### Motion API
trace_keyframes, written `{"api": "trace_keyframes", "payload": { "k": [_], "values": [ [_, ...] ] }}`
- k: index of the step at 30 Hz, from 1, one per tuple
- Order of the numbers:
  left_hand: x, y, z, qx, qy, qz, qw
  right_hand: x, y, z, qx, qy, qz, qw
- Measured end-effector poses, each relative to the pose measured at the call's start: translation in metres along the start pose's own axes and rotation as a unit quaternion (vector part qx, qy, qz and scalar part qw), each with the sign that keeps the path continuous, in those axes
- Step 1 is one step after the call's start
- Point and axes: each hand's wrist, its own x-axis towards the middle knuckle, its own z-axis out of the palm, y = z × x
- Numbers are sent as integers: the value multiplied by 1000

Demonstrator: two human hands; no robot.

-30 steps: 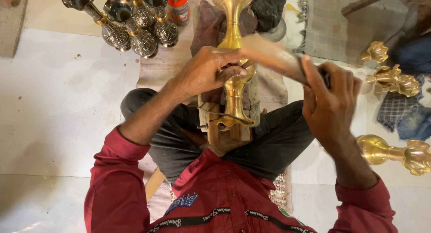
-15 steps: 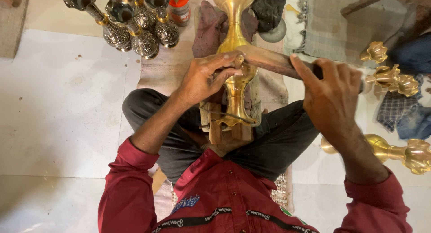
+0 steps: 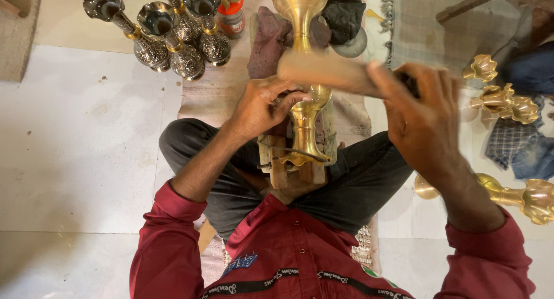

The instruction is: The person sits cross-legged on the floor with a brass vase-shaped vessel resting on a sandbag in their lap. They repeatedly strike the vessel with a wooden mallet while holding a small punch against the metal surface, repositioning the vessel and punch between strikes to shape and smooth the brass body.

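On the lap | left hand (image 3: 262, 106) grips brass vase (image 3: 304, 97) stem, steadying it | right hand (image 3: 424, 117) clenches blurred wooden tool (image 3: 326, 71) against it.

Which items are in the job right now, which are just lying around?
In hand: brass vase, steadied by left hand; wooden tool, blurred, in right hand; wooden block under the vase.
Lying about: dark engraved vases, orange-lidded jar, brass pieces, dark cloths.

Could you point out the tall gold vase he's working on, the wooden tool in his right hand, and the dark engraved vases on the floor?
gold vase (image 3: 302, 123): head view, on its narrow stem.
wooden tool (image 3: 326, 71): head view, on its blurred middle.
dark engraved vases (image 3: 186, 59): head view, on one vase's round belly.
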Motion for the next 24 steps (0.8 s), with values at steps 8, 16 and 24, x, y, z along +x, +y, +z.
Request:
{"api": "trace_keyframes", "payload": {
  "k": [8, 16, 24],
  "values": [
    [4, 4, -4, -32, 7, 34, 999, 1, -2, 5, 58, 24, 22, 998],
    [6, 3, -6, -38, -15, 31, 999, 7, -10, 7, 66, 43, 31, 996],
    [11, 0, -9, -31, -11, 69, 997, 8, -10, 9, 288, 63, 67, 953]
  ]
}}
